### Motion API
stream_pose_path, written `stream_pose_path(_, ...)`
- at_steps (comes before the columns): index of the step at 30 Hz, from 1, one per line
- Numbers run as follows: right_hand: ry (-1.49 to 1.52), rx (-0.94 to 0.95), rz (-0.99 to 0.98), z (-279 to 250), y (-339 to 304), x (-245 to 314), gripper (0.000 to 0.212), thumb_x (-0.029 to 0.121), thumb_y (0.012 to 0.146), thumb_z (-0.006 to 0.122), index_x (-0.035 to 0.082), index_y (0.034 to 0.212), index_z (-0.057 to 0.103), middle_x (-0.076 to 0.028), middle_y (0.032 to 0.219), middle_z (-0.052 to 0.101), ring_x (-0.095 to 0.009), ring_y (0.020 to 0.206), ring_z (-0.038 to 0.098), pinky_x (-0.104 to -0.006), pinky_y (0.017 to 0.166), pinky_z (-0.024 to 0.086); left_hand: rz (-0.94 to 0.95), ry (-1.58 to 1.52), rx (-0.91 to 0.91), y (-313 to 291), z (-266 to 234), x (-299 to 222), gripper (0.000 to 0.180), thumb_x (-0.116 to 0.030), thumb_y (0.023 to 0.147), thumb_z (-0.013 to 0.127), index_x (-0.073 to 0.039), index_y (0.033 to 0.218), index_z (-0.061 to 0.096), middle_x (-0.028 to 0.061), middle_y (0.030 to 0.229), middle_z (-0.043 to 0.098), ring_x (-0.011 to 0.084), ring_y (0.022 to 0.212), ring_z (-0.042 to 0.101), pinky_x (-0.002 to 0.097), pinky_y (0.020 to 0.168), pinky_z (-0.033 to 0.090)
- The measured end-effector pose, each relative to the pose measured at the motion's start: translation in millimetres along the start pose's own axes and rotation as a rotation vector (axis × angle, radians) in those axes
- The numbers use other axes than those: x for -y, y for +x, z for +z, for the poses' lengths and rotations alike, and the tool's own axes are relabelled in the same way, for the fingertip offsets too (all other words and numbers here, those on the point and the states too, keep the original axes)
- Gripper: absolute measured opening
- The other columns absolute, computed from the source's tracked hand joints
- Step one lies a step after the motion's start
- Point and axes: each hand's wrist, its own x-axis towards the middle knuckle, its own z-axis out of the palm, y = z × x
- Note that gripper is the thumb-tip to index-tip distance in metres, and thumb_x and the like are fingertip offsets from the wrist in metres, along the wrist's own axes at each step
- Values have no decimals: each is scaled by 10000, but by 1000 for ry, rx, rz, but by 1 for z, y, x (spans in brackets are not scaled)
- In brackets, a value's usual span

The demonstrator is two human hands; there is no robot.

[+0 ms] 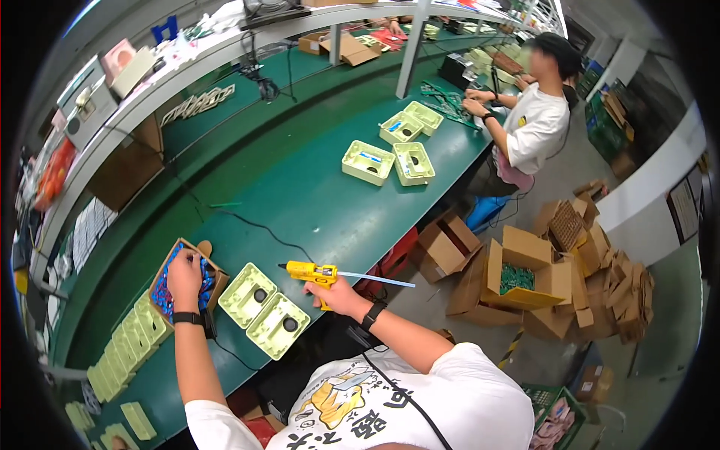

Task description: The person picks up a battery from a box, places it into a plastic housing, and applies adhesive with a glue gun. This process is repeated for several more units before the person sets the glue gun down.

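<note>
My right hand (340,295) is closed round the handle of a yellow hot glue gun (315,271). Its dark nozzle points left, and a long pale glue stick (379,279) sticks out of its back. Over a cardboard box (216,289) full of small blue parts (205,283), my left hand (184,277) has its fingers curled down among them; what they pinch is hidden. Between my hands an opened pale green plastic case (253,300) lies on the green table, its two halves side by side. Each half has a round black piece inside.
Pale green cases (124,352) stand in a row at the lower left. Farther along the table (322,214) are several opened cases (367,163). A black cord (262,226) crosses the tabletop. At the right a co-worker (536,112) handles green strips; cardboard boxes (525,259) crowd the floor.
</note>
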Motion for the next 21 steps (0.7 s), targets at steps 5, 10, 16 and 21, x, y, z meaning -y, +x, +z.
stream_pose_path(5, 1, -29, 22, 0, -4, -9, 287, 236, 1151, 723, 43, 1363, 738, -6, 1082, 794, -86, 722, 679, -287, 662, 582, 143, -376, -150, -14, -1, 30, 191, -163, 1094, 787, 23, 1127, 761, 155, 1006, 801, 264, 929, 758, 404, 893, 597)
stream_pose_path(10, -46, 0, 41, 1, 0, -8, 261, 249, 1135, 733, 56, 1311, 742, 0, 1068, 781, -87, 705, 664, -288, 645, 567, 63, -711, -358, -62, -55, 56, 205, -190, 1198, 684, 5, 1234, 735, 76, 1096, 746, 151, 1035, 690, 323, 946, 566)
stream_pose_path(16, -42, 3, 68, 6, -4, 10, 237, 256, 1118, 746, 59, 1250, 741, 0, 1054, 771, -92, 687, 652, -304, 632, 564, -108, -858, -290, -107, -79, 93, 212, -233, 1225, 636, -36, 1297, 666, 79, 1102, 755, 32, 675, 513, 221, 566, 408)
stream_pose_path(21, -109, -8, 41, 7, 3, -12, 275, 263, 1133, 743, 76, 1335, 751, 6, 1066, 791, -89, 723, 688, -293, 647, 578, -71, -845, -502, -103, -82, 128, 234, -253, 1225, 633, -27, 1284, 648, 110, 1135, 795, -2, 507, 341, 222, 419, 236)
